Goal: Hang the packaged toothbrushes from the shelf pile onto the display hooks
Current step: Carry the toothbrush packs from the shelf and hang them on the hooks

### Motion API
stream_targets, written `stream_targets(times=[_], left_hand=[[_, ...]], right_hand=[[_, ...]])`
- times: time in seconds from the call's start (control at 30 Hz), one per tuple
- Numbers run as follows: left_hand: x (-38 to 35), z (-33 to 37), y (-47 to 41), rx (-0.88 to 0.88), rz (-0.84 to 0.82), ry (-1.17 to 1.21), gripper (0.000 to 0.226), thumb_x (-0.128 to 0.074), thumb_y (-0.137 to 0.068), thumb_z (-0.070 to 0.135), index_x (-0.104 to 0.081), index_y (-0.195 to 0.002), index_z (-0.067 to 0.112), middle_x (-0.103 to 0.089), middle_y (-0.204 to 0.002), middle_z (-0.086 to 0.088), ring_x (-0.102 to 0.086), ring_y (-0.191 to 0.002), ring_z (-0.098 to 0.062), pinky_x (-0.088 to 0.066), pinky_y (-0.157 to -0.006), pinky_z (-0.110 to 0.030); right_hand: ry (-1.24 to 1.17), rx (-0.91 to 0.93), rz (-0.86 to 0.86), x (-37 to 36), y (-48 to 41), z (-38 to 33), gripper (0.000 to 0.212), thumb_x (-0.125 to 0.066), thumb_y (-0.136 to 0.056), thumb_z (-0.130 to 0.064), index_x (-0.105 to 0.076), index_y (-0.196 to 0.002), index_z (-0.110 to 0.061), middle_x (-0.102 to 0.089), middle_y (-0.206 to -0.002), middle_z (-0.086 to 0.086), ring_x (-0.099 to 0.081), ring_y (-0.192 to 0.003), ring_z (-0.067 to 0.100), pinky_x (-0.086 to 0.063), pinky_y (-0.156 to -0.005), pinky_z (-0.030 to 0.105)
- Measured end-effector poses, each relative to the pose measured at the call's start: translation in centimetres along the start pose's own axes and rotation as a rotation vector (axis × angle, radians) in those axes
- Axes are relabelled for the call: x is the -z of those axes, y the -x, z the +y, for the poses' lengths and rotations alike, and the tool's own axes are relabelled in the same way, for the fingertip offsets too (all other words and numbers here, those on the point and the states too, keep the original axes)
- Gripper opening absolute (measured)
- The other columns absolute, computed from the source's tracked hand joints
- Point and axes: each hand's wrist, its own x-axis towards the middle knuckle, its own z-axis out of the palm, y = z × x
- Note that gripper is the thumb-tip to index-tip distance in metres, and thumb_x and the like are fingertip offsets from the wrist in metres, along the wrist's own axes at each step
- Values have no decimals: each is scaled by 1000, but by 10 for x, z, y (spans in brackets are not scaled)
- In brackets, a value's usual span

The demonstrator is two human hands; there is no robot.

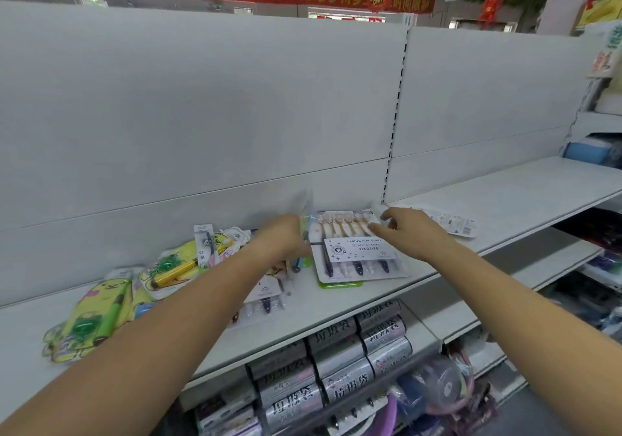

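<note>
Right hand (405, 225), fingers loosely spread, and left hand (284, 237) meet at the frame's centre over the white shelf (505, 200). Yellow cartoon packs (101, 311) sprawl lower left. The multi-brush pack (356, 254) lies flat under the right fingertips. The left hand grips a small clear pack (305, 215), upright.

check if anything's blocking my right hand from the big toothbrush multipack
nothing visible does: the right hand is open, its fingertips at the top end of the multipack, which lies uppermost on the shelf. no display hooks are in view, so that path can't be judged
</note>
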Motion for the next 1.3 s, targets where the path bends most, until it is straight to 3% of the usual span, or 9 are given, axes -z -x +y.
stream_targets(times=[0.13, 0.23, 0.33, 0.47, 0.7, 0.83, 1.0, 1.17, 1.3], left_hand=[[11, -18, 7, 7, 99, 326, 16, -67, -87, 18, -66, -102, 17, -68, -88, -5, -68, -86, -28, -63, -77, -43], [19, -30, 13, 8, 151, 603, 21, -64, -90, 16, -62, -110, 22, -70, -103, -5, -68, -94, -25, -60, -79, -44], [21, -39, 20, -17, 111, 848, 30, -66, -91, 12, -60, -114, 31, -69, -113, -1, -69, -100, -22, -62, -77, -42], [17, -45, 26, -67, 38, 1037, 44, -71, -92, 7, -58, -130, 24, -72, -121, -7, -74, -102, -33, -63, -83, -47], [10, -40, 32, -121, -1, 1081, 49, -72, -92, 6, -56, -135, 23, -73, -119, -10, -76, -98, -31, -63, -79, -46], [19, -52, 35, -83, 123, 1114, 41, -70, -91, 4, -60, -129, 18, -74, -116, -14, -76, -93, -32, -64, -79, -48], [36, -78, 49, -34, 255, 1057, 38, -69, -90, 5, -62, -125, 19, -77, -109, -10, -77, -91, -32, -64, -79, -47], [57, -112, 74, 21, 425, 1036, 31, -68, -90, 5, -63, -116, 21, -77, -105, -5, -74, -87, -23, -58, -67, -35], [65, -142, 94, 88, 516, 1007, 26, -65, -92, 9, -66, -114, 22, -76, -105, -7, -72, -90, -26, -60, -72, -40]], right_hand=[[-43, 11, 4, 0, -4, -11, 66, -51, -94, -64, -56, -138, -15, -67, -122, 5, -61, -109, 22, -49, -90, 36], [-131, 22, -4, -2, -6, -19, 64, -54, -93, -64, -58, -135, -16, -68, -120, 4, -60, -103, 19, -47, -85, 34], [-264, 53, -28, -4, -4, -30, 64, -58, -88, -67, -60, -131, -21, -69, -116, -2, -62, -101, 15, -47, -84, 33], [-573, 94, -122, -7, 3, -52, 62, -67, -84, -64, -61, -131, -25, -72, -112, -7, -69, -101, 9, -54, -94, 33], [-832, 185, -228, -9, 9, -87, 42, -73, -89, -38, -61, -126, -22, -73, -115, -1, -71, -104, 11, -59, -89, 26], [-895, 143, -232, -13, 4, -81, 68, -77, -73, -51, -60, -130, -18, -74, -115, 5, -75, -98, 15, -59, -92, 31], [-748, 95, -265, -29, -5, -83, 90, -77, -60, -69, -60, -132, -16, -72, -114, 4, -76, -91, 11, -59, -94, 36], [-632, 119, -337, -51, -13, -110, 77, -79, -71, -66, -61, -129, -19, -73, -111, 4, -75, -89, 10, -58, -95, 38], [-496, 180, -369, -65, -9, -154, 77, -75, -72, -70, -63, -127, -18, -75, -102, 2, -74, -84, 9, -59, -86, 33]])
